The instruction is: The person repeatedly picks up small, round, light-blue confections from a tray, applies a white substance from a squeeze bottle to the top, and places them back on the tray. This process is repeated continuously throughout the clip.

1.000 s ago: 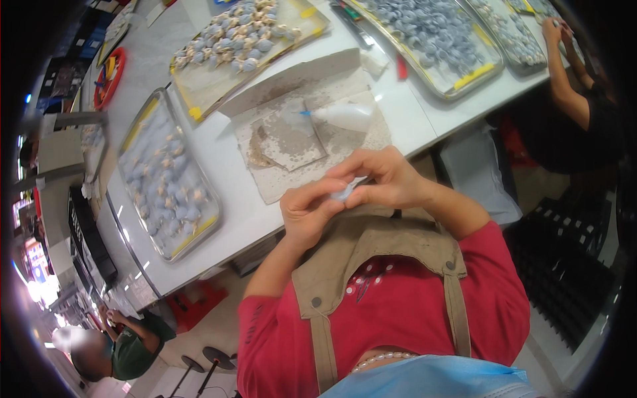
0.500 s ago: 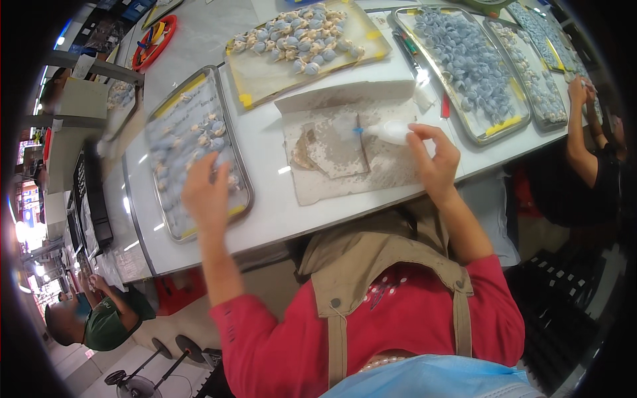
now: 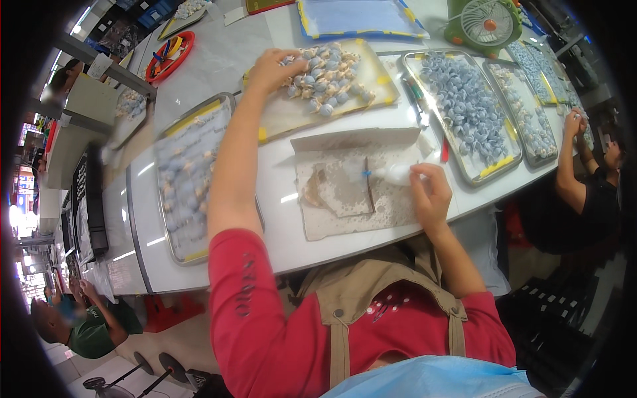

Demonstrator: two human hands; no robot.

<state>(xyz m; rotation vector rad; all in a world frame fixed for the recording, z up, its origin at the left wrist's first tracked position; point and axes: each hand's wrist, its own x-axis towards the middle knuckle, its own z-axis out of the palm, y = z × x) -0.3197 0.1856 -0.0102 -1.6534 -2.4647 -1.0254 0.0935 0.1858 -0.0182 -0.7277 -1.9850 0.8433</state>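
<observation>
My left hand (image 3: 272, 71) reaches over the far tray (image 3: 282, 125), its fingers curled at the left side of a heap of small, rounded blue-and-cream pieces (image 3: 325, 79). A piece appears to lie between thumb and fingers, though partly hidden. My right hand (image 3: 432, 198) grips the base of a small white squeeze bottle (image 3: 398, 174) with a blue tip. The bottle lies nearly level, tip pointing left, above a stained cardboard sheet (image 3: 325, 225). To the left, a metal-rimmed tray (image 3: 189, 257) holds rows of similar pieces, partly behind my left arm.
Right of the cardboard stands a tray (image 3: 472, 178) of loose blue cup-like pieces, with pens (image 3: 417, 96) beside it. A green fan (image 3: 488, 23), a blue-edged tray (image 3: 361, 34) and a red round basket (image 3: 188, 69) are farther back. A co-worker's hands (image 3: 576, 121) are at the far right.
My left hand has moved from the left tray up and away to the heap on the far tray. My right hand still holds the bottle over the cardboard. The view has shifted slightly.
</observation>
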